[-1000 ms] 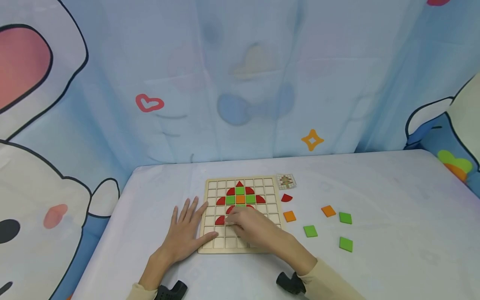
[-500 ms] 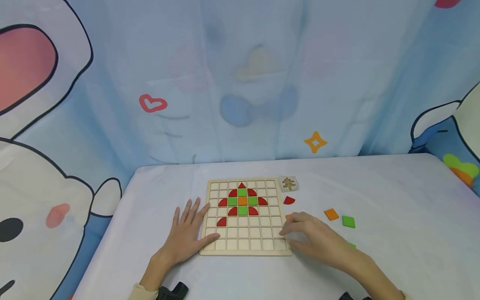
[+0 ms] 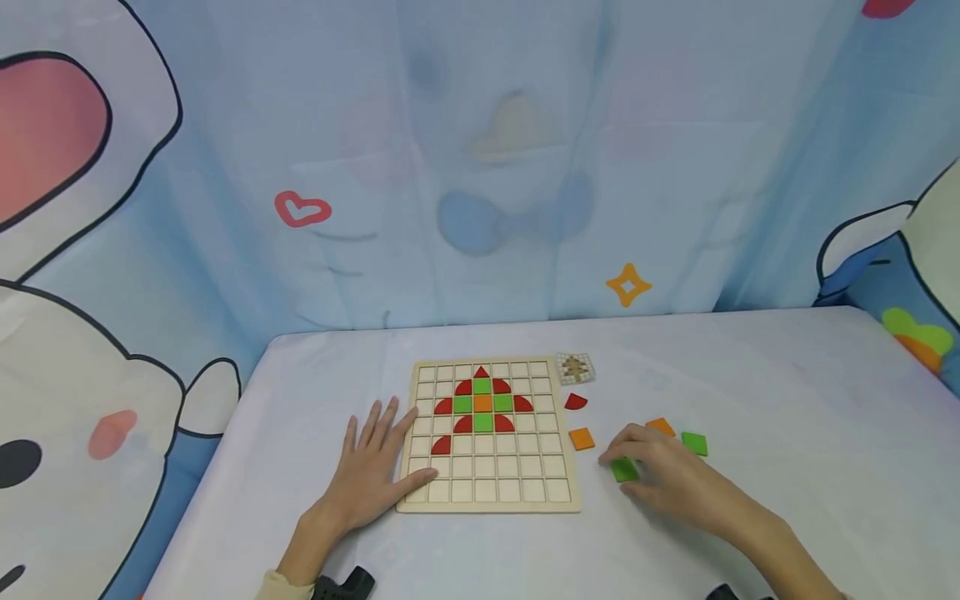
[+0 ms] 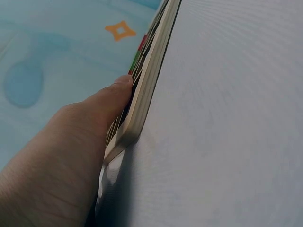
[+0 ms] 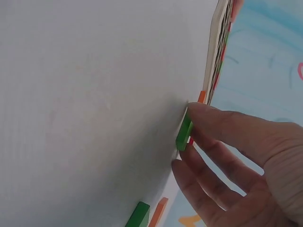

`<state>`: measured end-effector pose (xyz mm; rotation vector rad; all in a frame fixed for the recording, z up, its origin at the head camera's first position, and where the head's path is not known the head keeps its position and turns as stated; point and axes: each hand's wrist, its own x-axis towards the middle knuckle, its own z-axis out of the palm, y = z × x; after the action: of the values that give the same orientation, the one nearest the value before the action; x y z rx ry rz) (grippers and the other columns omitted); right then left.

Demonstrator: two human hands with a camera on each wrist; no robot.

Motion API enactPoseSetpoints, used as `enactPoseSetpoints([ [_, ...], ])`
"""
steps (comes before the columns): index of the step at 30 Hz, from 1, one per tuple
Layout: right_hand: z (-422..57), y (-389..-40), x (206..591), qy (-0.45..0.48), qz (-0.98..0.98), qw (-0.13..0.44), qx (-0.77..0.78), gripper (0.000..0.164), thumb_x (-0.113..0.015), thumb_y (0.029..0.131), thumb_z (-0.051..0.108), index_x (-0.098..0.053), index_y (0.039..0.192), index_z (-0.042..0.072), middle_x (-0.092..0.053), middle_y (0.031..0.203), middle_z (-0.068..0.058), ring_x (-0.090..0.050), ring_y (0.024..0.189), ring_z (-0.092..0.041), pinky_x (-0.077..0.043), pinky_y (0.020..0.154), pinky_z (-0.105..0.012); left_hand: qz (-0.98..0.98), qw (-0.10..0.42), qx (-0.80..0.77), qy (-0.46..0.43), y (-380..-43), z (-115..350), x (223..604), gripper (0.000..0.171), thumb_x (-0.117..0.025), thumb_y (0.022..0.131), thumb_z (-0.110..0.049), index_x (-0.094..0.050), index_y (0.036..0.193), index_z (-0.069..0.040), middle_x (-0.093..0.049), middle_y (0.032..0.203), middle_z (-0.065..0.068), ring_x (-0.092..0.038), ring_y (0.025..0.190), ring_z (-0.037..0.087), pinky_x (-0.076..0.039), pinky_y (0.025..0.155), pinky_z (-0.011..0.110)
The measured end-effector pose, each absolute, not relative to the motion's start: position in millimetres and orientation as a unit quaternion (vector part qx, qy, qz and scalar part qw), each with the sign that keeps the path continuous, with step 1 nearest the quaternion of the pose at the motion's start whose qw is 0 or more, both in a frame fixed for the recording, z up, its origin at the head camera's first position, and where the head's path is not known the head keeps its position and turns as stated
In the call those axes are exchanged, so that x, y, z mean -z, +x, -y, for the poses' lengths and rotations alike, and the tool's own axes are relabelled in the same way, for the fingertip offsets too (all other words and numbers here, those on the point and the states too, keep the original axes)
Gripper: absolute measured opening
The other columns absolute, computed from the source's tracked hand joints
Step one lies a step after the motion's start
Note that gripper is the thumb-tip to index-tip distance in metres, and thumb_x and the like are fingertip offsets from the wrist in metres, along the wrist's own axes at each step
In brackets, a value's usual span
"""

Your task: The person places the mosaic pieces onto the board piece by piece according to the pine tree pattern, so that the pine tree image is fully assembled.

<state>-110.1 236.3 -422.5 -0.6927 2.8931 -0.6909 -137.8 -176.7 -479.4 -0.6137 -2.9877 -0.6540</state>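
A wooden grid board (image 3: 519, 490) lies on the table with red, green and orange pieces set in its cells, in a tree-like pattern. My left hand (image 3: 367, 475) lies flat with spread fingers at the board's left side; its thumb (image 4: 116, 92) rests on the board near the corner in the left wrist view. Right of the board, my right hand (image 3: 678, 475) has thumb and fingers around a green square tile (image 3: 624, 470). In the right wrist view, the thumb tip is at one end of this green tile (image 5: 183, 135) and the fingers curl at its far side.
A small pattern card (image 3: 575, 368) lies by the board's top right corner. Below it are a red quarter-circle piece (image 3: 576, 402) and an orange tile (image 3: 581, 439). Another orange tile (image 3: 660, 426) and a green tile (image 3: 694, 443) lie beyond my right hand.
My right hand has left the board's lower middle and moved right to the loose green tile. A red piece at the tree's lower right now shows uncovered. The left hand stays put.
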Motion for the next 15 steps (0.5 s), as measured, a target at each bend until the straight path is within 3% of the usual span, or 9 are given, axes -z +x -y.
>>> enactPoseSetpoints([
  [15, -239.7, -120.6, 425.0, -0.188, -0.945, 0.056, 0.262, 0.032, -0.092, 0.074, 0.0, -0.081, 0.102, 0.008, -0.07, 0.098, 0.007, -0.062, 0.085, -0.011, -0.057, 0.076, -0.028, 0.959, 0.011, 0.209, -0.193, -137.2, 176.5, 478.1, 0.088, -0.061, 0.096, -0.062, -0.034, 0.165, -0.015, -0.019, 0.173, 0.017, -0.008, 0.16, 0.042, 0.0, 0.123, 0.069],
])
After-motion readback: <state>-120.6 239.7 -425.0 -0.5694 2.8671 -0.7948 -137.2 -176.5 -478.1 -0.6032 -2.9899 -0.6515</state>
